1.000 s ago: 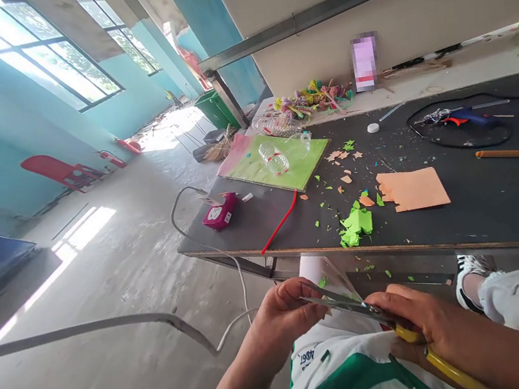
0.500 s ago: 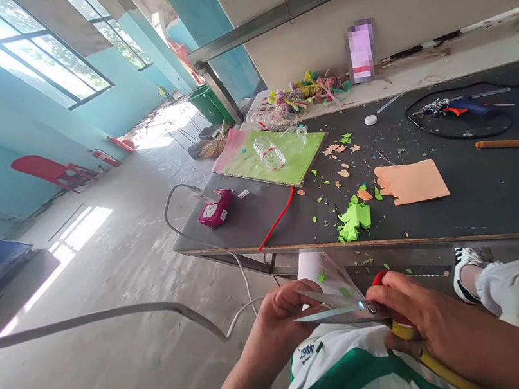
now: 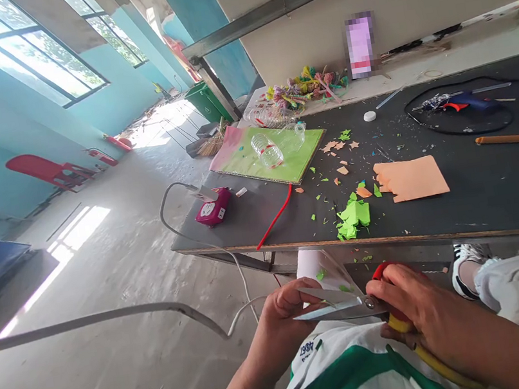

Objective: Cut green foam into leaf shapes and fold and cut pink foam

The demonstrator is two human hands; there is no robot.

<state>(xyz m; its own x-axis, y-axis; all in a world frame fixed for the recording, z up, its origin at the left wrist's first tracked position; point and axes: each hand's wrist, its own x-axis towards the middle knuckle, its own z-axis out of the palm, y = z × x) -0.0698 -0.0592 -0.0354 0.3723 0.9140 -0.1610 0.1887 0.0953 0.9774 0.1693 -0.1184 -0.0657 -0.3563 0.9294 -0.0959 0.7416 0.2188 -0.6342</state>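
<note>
Scissors (image 3: 369, 303) in the right hand (image 3: 414, 301) point toward the left hand (image 3: 281, 311).

Scissors (image 3: 369, 302) red-and-yellow handled, silver bladed. Desk (image 3: 485, 206) black. Paper pile (image 3: 356, 216) lime. Card (image 3: 416, 179) peach. Glue gun (image 3: 477, 103) blue and red. Socket block (image 3: 215, 207) magenta. Garment (image 3: 344, 370) white, green-banded.

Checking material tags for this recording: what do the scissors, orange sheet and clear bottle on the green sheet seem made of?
Scissors: silvery, shiny blades look like metal; the red and yellow handles are probably plastic.
Orange sheet: matte paper or thin card, given its flat face and jagged edge.
Clear bottle: glossy, likely plastic, being see-through with bright highlights.
</note>
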